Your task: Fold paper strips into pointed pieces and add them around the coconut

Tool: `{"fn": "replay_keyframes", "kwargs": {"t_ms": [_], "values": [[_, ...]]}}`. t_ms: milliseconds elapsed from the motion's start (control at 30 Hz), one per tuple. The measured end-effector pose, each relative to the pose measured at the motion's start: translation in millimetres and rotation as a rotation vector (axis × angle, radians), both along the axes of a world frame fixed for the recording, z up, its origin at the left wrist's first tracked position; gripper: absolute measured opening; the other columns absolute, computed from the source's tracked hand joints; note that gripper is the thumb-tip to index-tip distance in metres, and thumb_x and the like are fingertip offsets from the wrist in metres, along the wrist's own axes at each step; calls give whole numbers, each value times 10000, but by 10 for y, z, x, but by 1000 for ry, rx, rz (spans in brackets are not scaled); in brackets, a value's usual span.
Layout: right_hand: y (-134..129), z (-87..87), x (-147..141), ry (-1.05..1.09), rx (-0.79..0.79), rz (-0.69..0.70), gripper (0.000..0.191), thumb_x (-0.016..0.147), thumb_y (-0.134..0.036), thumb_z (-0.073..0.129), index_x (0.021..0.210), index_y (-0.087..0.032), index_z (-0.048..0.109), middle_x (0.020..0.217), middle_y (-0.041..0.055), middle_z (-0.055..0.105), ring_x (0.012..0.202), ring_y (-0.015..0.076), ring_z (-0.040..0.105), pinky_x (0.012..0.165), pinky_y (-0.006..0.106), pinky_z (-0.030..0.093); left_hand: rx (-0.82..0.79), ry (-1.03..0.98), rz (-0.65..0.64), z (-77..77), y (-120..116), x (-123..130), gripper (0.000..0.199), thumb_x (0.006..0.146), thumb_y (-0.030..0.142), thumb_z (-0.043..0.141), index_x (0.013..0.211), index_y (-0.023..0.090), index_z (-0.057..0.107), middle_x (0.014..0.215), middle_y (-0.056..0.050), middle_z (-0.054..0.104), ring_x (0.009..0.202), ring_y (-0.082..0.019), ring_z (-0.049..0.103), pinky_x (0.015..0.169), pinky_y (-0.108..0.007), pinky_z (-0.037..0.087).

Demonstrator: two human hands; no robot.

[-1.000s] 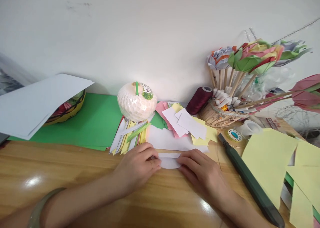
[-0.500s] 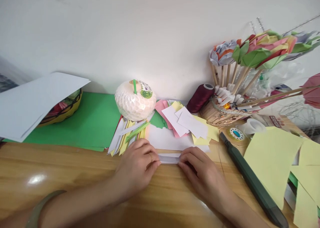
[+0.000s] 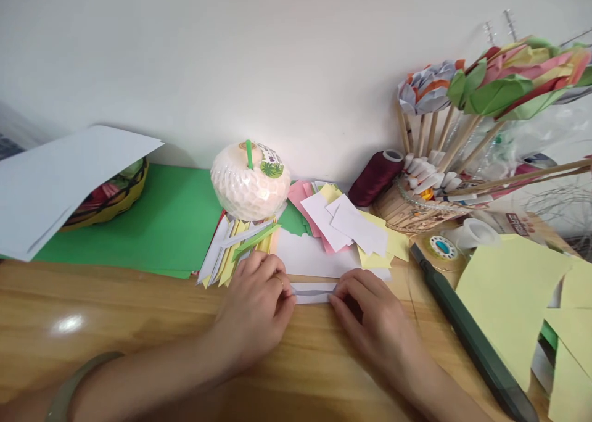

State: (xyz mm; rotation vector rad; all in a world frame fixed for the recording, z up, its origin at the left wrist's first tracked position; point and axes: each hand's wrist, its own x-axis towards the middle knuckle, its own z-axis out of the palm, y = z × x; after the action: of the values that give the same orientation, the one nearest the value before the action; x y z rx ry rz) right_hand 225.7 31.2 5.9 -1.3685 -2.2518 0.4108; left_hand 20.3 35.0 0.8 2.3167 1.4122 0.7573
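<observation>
A small white slip of paper (image 3: 312, 292), with a fold along its length, lies on the wooden table between my two hands. My left hand (image 3: 263, 305) pinches its left end between thumb and fingers. At the right end, my right hand (image 3: 367, 305) grips it the same way, fingers curled. Just beyond lies a larger white sheet (image 3: 314, 258) with loose white, pink and yellow slips (image 3: 358, 224) on top. Folded white, yellow and green strips (image 3: 238, 249) are stacked behind my left hand.
A wrapped coconut (image 3: 250, 184) stands by the wall. To the right are a dark-red thread spool (image 3: 375, 178), a basket (image 3: 402, 209) of paper flowers on sticks, a dark-green long-handled tool (image 3: 472, 335) and yellow paper (image 3: 509, 292). Green sheets (image 3: 180, 218) lie left.
The slip's near edge has lifted a little and curls between my fingers. Both hands stay at its ends. The view has shifted slightly.
</observation>
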Motion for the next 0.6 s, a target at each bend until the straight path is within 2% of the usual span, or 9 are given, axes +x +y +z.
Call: {"fn": "replay_keyframes", "kwargs": {"t_ms": [167, 367, 600], "values": [[-20, -25, -12, -39, 18, -1, 163, 903, -159, 427, 754, -199, 478, 794, 54, 526, 725, 199, 491, 628, 342, 450, 25, 80, -16, 10, 13, -2, 194, 843, 140, 472, 675, 158, 566, 843, -63, 548, 845, -241, 438, 718, -434, 376], [21, -26, -18, -76, -20, -13, 137, 844, -111, 467, 738, -199, 478, 911, 82, 497, 803, 223, 484, 684, 391, 474, 72, 168, -18, 8, 15, 11, 180, 840, 139, 468, 693, 147, 572, 830, -71, 541, 837, -248, 432, 715, -438, 376], [25, -1, -19, -86, -7, -12, 147, 844, -115, 463, 728, -202, 488, 927, 85, 508, 823, 228, 497, 686, 391, 481, 134, 204, -74, -43, 19, -31, 125, 840, 141, 552, 718, 164, 568, 838, -55, 562, 853, -238, 443, 714, -395, 378]]}}
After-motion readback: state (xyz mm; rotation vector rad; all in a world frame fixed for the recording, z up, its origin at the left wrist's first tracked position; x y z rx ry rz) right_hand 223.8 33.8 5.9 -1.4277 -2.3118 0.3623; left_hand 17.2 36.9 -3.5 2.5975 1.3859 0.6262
